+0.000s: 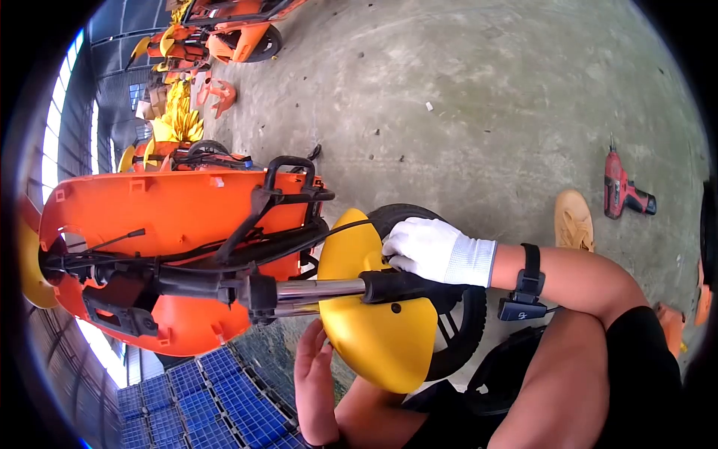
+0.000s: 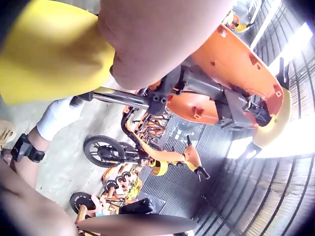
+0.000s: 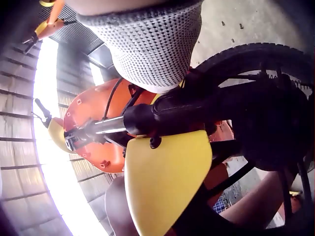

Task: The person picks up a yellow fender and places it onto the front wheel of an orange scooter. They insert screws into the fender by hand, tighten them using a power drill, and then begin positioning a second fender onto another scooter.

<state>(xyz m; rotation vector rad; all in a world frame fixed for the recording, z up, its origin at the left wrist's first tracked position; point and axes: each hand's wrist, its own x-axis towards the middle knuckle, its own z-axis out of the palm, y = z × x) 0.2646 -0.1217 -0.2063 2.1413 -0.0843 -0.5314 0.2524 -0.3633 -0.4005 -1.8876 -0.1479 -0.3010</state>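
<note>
A yellow front fender (image 1: pixel 378 340) sits over the black-tired front wheel (image 1: pixel 470 333) of an orange scooter lying along the view. The fork's silver tube (image 1: pixel 318 290) runs into a black lower leg (image 1: pixel 400 286) beside the fender. My right hand (image 1: pixel 426 247), in a white knit glove, has bent fingers at the fender's upper part, close against the black leg. What its fingertips hold is hidden. My bare left hand (image 1: pixel 314 367) has loosely bent fingers near the fender's lower edge; in the left wrist view this hand (image 2: pixel 147 39) overlaps the fender (image 2: pixel 54 54). A black fastener (image 1: pixel 396 307) shows on the fender.
A red cordless drill (image 1: pixel 617 183) lies on the concrete floor beyond a tan shoe (image 1: pixel 573 221). Blue plastic crates (image 1: pixel 202 400) stand at lower left. The scooter's orange front panel (image 1: pixel 161 209) and cables extend left. More scooters (image 1: pixel 247 41) and yellow parts (image 1: pixel 179 116) are at upper left.
</note>
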